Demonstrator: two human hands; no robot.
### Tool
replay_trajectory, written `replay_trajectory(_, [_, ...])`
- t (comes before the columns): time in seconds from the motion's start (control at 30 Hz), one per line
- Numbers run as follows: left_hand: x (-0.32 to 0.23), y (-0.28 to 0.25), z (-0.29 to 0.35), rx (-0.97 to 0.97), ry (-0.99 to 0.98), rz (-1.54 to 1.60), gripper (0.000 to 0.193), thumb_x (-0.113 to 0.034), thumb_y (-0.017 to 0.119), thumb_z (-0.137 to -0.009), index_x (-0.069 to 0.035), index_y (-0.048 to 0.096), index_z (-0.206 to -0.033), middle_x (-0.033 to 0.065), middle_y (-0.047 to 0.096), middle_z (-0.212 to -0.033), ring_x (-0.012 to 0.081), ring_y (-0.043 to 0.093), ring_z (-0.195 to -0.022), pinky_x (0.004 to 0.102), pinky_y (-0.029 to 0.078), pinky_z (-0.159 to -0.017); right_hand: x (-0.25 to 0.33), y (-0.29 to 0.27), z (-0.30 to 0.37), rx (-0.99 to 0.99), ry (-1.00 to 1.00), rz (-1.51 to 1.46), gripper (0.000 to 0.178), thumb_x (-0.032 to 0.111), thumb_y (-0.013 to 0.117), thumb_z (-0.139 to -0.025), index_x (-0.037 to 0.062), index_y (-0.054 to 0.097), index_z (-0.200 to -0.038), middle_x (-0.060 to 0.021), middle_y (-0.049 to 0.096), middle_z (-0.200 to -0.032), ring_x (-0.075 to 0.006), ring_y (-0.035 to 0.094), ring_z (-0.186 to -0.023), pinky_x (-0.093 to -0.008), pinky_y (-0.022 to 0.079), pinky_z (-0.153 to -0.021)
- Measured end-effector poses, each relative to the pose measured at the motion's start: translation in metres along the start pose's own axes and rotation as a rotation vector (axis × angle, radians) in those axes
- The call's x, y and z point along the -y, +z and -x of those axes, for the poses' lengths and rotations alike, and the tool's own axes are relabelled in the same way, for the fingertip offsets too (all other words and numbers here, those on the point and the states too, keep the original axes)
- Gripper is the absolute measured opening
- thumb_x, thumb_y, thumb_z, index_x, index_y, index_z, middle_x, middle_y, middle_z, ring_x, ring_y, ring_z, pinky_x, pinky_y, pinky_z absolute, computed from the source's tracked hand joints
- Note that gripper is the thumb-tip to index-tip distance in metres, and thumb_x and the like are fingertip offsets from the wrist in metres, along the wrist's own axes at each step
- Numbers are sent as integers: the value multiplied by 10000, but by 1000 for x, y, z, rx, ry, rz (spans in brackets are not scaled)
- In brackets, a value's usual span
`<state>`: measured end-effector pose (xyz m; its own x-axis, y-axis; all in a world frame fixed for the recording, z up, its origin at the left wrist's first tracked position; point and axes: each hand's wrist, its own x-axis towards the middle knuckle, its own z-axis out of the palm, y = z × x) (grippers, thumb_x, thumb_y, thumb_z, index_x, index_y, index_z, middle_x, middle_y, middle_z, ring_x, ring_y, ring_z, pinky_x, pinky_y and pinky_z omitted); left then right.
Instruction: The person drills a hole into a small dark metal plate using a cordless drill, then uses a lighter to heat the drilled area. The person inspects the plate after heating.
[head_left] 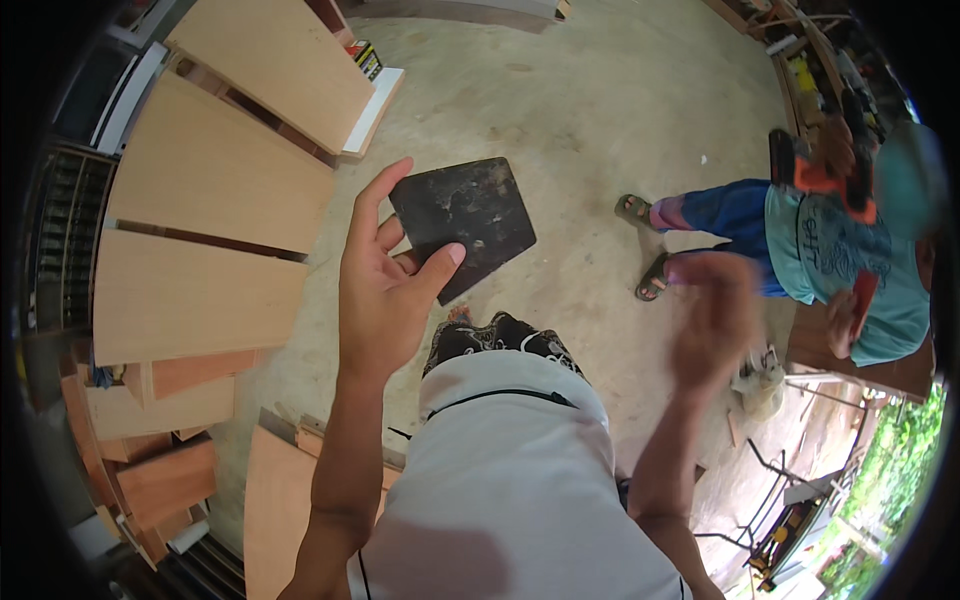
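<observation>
My left hand (385, 270) grips a thin black square plate (470, 215) with rounded corners and pale scuff marks on its face. The thumb presses on the plate's near side, while the index finger reaches up past its left corner; the other fingers are partly hidden behind it. My right hand (715, 315) is raised in the air to the right, apart from the plate. Motion smears its fingers, so whether it holds anything cannot be made out.
Large pale wooden panels (215, 170) stand along the left, with wooden pieces (170, 480) below them. Another person (830, 250) in a light blue shirt stands at the right, holding an orange and black tool (825, 175). A dark metal frame (770, 500) lies at lower right on the concrete floor (580, 110).
</observation>
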<state>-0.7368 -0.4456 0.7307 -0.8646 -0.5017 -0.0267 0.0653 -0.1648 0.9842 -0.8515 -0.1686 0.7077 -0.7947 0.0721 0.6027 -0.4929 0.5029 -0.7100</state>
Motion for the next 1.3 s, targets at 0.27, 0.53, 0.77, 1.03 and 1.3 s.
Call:
replay_trajectory(0.27, [-20,21,28,67,100,-111,768,146,612,-911,-10,301,-1595,256,669,-1235,184,705,-1036,256,588,-815,81,61,22,619,-453,-213,376,-92,776,-705,14,732,-1064,-118,679,-986,-257,670,-830,-354,556,-630])
replay_trajectory(0.53, [-28,-7,13,152,50,-191,770,149,598,-904,-12,312,-1601,235,687,-1177,156,701,-949,249,579,-750,99,82,25,792,-462,-192,231,-19,794,-782,19,651,-960,-104,635,-872,-288,656,-684,-387,536,-577])
replay_trajectory(0.77, [-14,-30,-15,101,3,-186,699,135,615,-897,-10,365,-1533,220,716,-1130,175,730,-896,262,595,-692,114,120,29,879,-528,-33,191,32,733,-784,-19,570,-868,-131,565,-828,-287,645,-710,-396,570,-605])
replay_trajectory(1.03, [1,-39,-48,66,57,-289,662,113,674,-879,-8,394,-1466,217,723,-1051,197,748,-860,287,599,-668,112,155,16,920,-424,26,171,41,709,-797,-36,574,-868,-171,589,-822,-344,653,-715,-429,568,-629])
replay_trajectory(1.3, [17,-24,-124,-133,271,-314,574,43,798,-849,-80,391,-1235,108,529,-1162,130,647,-798,214,460,-557,83,163,-15,790,3,-303,72,6,724,-867,3,673,-919,-124,657,-801,-280,665,-644,-385,520,-582])
